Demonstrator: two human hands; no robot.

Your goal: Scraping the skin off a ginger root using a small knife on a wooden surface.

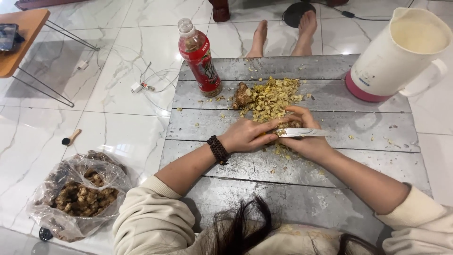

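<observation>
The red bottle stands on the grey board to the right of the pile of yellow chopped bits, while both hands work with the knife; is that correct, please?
Not quite: in the head view the red bottle stands on the grey board to the left of the pile of yellow chopped bits. The left hand and right hand do work with the knife.

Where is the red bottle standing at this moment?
In the head view, the red bottle stands upright at the far left corner of the grey wooden board, just left of the pile of yellow peelings.
</observation>
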